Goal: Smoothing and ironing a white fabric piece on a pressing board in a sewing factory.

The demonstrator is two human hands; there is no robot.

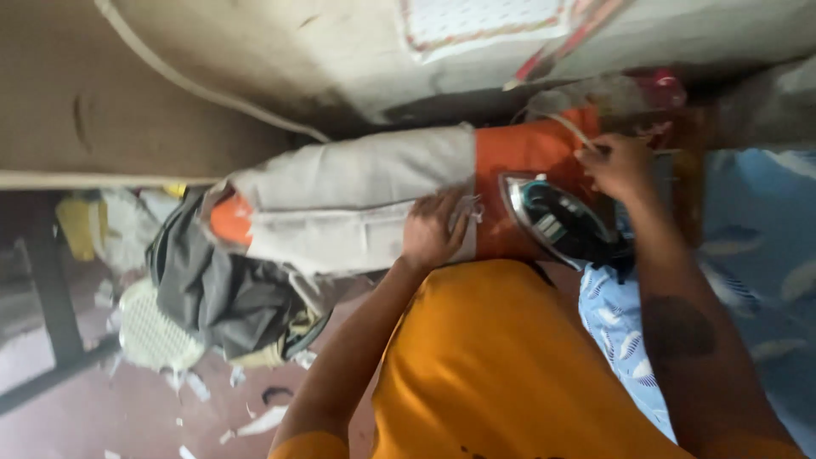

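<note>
Blurred throughout, edges soft on the grey-and-orange cloth (357, 200). Beside that cloth, iron (561, 223) standing on its heel, its handle out of sight behind the soleplate. Right hand (619, 166) past the iron, fingers (595, 153) curled on a thin cord (568, 126); grip too smeared to judge. Left hand (433, 229) flat on the cloth, fingertips lost in blur. Below the cloth, dark clothes heap (225, 293) partly covering a pale mesh object (153, 336), kind unclear. Blue patterned fabric (756, 246) cut by the right edge.
</note>
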